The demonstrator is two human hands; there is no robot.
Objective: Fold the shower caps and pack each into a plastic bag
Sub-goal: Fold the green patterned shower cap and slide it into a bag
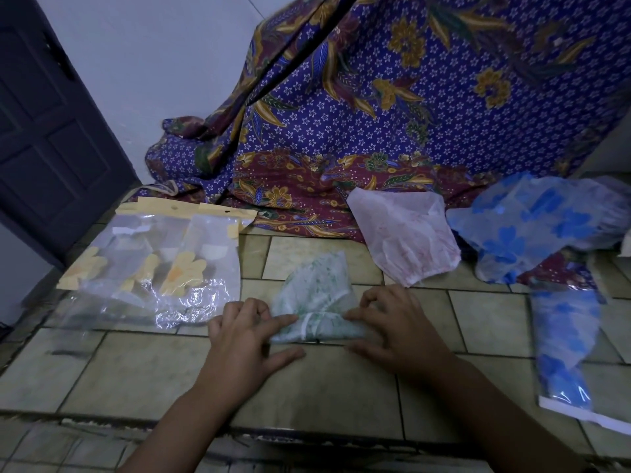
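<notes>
Presently, the green-patterned shower cap (314, 302) lies part-folded at the centre of the tiled bench (136, 377). The left hand (246, 332) and right hand (396, 326) each pinch its near folded edge with curled fingers. Clear plastic bags (153, 264) with yellow header cards lie to the left; no lettering on them is legible. A pink shower cap (406, 233) and a blue-flowered shower cap (532, 223) lie further back on the right.
</notes>
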